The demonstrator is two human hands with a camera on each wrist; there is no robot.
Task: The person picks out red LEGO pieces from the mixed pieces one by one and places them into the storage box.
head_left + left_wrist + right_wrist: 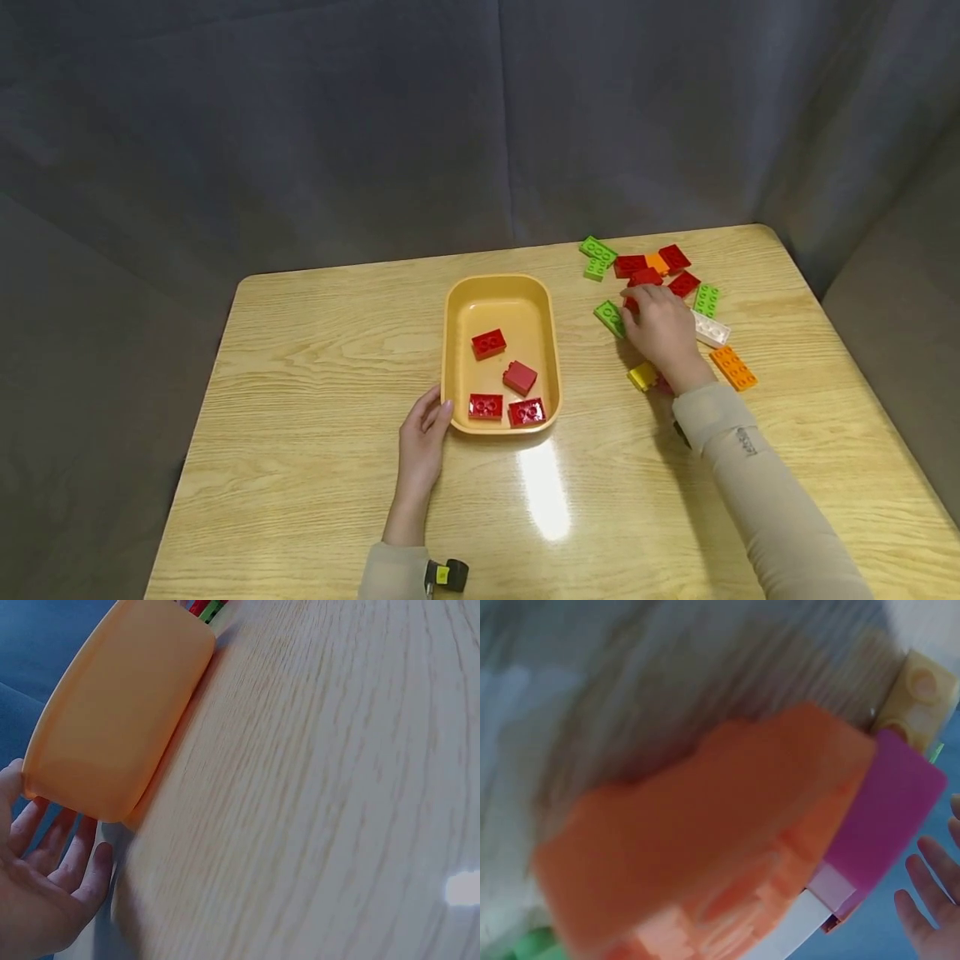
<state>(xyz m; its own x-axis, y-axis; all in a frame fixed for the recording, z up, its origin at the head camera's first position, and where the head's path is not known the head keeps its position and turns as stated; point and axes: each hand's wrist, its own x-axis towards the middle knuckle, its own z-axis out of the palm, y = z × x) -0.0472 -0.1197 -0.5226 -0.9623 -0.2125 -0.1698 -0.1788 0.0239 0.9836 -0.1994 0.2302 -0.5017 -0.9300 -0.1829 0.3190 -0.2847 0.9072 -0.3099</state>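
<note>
In the head view my left hand (423, 433) holds the near left corner of a yellow-orange plastic tray (555, 350), thumb at the rim. Several red toy bricks (489, 343) lie in the tray. On the right, my right hand (662, 329) reaches over a group of bricks, its fingertips at a red brick (632, 305) partly hidden by them. A green brick (609, 318) lies beside its thumb. The right wrist view shows that hand's fingers (934, 874) spread and fairly straight, past a magenta brick (889, 814).
Around the right hand lie a white brick (711, 330), an orange brick (733, 368), a yellow brick (642, 376) and further red and green bricks (598, 250). A grey curtain (375, 125) hangs behind the wooden table (322, 367).
</note>
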